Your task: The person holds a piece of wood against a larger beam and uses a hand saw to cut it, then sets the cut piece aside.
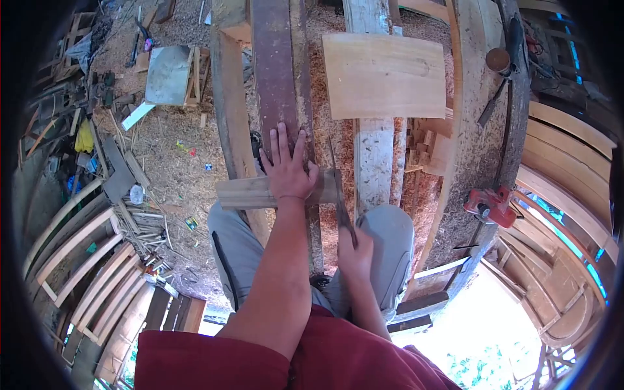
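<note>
A short wooden board (244,193) lies crosswise over a dark reddish-brown beam (273,71). My left hand (286,170) presses flat on this board, its fingers spread and pointing forward onto the beam. At the board's right end, my right hand (355,253) grips a handsaw (340,195). The saw's blade points forward, beside or against the board's end; whether it is in the wood I cannot tell. Ahead and to the right, a wide pale board (387,77) rests across a whitish plank (374,159).
A red power tool (491,207) sits on the thick timber at right, with a mallet (498,60) and a chisel-like tool (492,104) further up. Curved wooden frames (84,260) stand at left. Wood shavings and scraps cover the ground.
</note>
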{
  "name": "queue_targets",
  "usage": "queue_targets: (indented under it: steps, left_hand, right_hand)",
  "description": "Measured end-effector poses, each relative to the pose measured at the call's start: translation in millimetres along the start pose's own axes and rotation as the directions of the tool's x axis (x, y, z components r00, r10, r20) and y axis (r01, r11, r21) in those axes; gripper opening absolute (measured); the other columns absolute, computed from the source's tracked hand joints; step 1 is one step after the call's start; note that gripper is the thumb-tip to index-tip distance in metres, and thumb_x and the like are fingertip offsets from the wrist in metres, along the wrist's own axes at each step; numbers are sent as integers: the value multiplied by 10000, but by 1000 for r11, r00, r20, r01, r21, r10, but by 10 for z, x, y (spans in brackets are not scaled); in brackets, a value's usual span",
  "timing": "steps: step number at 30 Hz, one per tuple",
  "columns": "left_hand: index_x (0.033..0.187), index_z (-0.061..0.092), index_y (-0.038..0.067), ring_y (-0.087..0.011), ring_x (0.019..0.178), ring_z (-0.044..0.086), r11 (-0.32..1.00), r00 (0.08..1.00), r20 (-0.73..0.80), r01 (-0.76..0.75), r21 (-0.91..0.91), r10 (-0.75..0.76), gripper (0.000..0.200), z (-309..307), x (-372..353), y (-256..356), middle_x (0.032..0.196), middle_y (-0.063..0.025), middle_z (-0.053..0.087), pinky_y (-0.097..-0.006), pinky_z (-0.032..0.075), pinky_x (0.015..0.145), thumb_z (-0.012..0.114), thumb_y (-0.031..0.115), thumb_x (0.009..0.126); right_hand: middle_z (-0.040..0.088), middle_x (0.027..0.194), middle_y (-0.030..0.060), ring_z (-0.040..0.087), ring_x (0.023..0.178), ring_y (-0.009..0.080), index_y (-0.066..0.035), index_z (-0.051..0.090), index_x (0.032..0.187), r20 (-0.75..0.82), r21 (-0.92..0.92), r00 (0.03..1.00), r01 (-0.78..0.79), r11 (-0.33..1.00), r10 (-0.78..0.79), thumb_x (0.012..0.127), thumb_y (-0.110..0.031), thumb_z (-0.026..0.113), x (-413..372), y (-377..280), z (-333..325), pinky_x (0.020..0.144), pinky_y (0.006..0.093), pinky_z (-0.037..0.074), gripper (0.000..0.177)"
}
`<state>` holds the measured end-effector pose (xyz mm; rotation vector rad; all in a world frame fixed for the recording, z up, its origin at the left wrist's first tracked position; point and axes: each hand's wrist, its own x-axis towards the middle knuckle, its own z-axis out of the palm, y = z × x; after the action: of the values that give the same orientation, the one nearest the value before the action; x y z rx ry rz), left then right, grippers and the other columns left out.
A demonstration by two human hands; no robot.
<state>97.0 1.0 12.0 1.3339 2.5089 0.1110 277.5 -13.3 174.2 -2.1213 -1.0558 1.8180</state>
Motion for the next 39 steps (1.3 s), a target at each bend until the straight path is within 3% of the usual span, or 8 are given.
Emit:
queue_targets:
  steps: [4,8,20,23,26,27,31,39]
  left_hand:
    - [1681,453,343,-329,1715,168,1000,1000,8,-9,7,9,863,-15,10,-16,1862,-102,176,-724,210,1306,658,384,843]
    - [1675,462,337,-334,1715,165,1000,1000,17,3,8,-3,854,-9,-38,-2,1861,-104,174,-722,221,1303,658,388,845]
    - [1640,513,297,-364,1706,189,1000,1000,8,-25,16,25,822,-64,-7,-15,1844,-143,217,-709,232,1304,662,351,834]
    - [1663,479,324,-355,1710,180,1000,1000,22,-5,16,4,837,-29,-9,-3,1850,-133,202,-725,217,1303,659,377,847]
    - [1670,471,329,-352,1712,171,1000,1000,13,-13,10,13,846,-4,25,5,1854,-131,193,-725,207,1306,658,382,847]
    - [1672,470,329,-350,1713,171,1000,1000,14,-10,10,10,847,-11,-4,0,1854,-129,193,-725,206,1307,657,384,847]
    - [1674,470,329,-339,1714,171,1000,1000,11,-14,10,13,845,-8,10,-20,1855,-121,195,-723,202,1309,648,390,850]
    - [1666,478,324,-340,1710,187,1000,1000,-6,-12,7,12,840,-24,57,-4,1853,-117,204,-723,210,1306,647,382,846]
  right_hand:
    - [467,617,6,437,616,75,13,572,763,-25,-56,999,22,998,-23,1035,-166,646,-520,157,-168,553,356,348,334]
    - [496,620,8,463,614,81,13,606,757,-27,1,999,35,999,-35,1009,-171,638,57,-53,99,557,355,361,314]
    - [473,602,40,454,602,99,13,575,761,15,-131,995,101,986,-100,1030,-196,649,-356,65,-116,545,387,345,349]
    - [474,591,49,452,587,100,11,563,749,1,-70,999,-37,997,37,1032,-203,649,-616,7,-275,540,390,346,365]
    - [490,587,34,463,580,95,9,567,740,-35,-128,992,115,985,-120,1018,-195,661,2,13,90,540,382,360,357]
    - [496,593,36,483,589,92,14,568,743,-29,-19,999,17,1000,-17,1010,-189,663,85,-87,122,544,385,382,349]
    - [480,607,48,469,624,90,24,556,750,14,-56,999,32,998,-32,1015,-186,652,-481,16,-200,564,387,378,351]
    - [477,608,33,465,627,84,26,574,765,-1,-59,1000,12,998,-12,1029,-179,646,-115,-10,14,560,369,363,343]
